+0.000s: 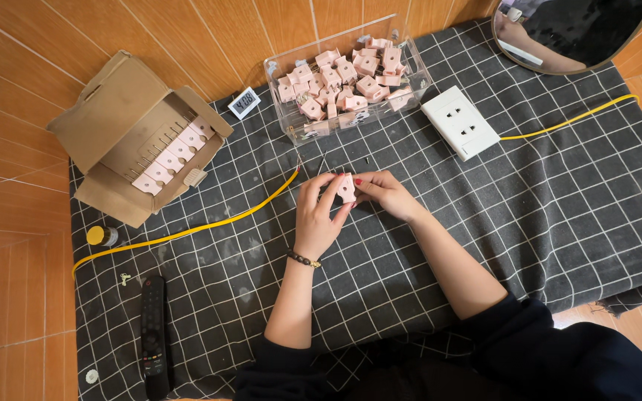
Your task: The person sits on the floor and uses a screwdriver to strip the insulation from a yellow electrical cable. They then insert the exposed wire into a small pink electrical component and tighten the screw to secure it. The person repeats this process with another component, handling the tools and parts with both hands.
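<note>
I log left hand [315, 215] and right hand [384, 191] both pinching one pink plug [346, 188], above checked cloth [559, 208], clear bin [417, 70] of pink plugs beyond.

Small pale pink plastic plug piece [346, 188] between my fingers; red polish on nails of my right hand [386, 193]. Dark beaded bracelet [303, 258] on wrist of my left hand [316, 215]. Dark grey cloth with white grid lines [559, 223] beneath. Clear plastic box [410, 89] full of matching pink pieces. Brown cardboard box [113, 111], pink row inside. White square wall socket [460, 122]. Yellow cable [187, 232]. Black remote control [154, 334]. Orange-brown tiled floor [16, 223]. My sleeves navy.
</note>
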